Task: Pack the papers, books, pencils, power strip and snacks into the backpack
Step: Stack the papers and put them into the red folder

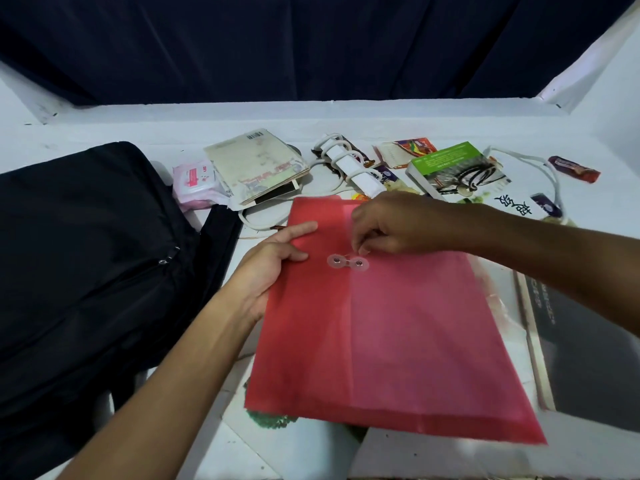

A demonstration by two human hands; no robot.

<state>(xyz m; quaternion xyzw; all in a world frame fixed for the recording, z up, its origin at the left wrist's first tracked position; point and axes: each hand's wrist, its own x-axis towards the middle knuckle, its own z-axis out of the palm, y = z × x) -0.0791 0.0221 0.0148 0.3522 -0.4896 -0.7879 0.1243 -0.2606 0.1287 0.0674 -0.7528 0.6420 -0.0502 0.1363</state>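
A red translucent document envelope [391,327] with two clear button clasps [347,262] lies slanted in the middle of the table. My left hand [268,268] grips its left edge, thumb on top. My right hand [388,225] pinches the thin closure string just above the clasps. The black backpack [86,258] lies at the left, its zipper shut as far as I can see. Behind are a worn book [258,166], a white power strip [349,166] with its cord, a green-covered book [457,169] and snack bars [576,169].
A pink tissue pack [194,183] sits between the backpack and the worn book. A dark-covered book or box [585,344] lies at the right under the envelope's edge. White papers [433,455] lie beneath the envelope. A dark curtain hangs behind the table.
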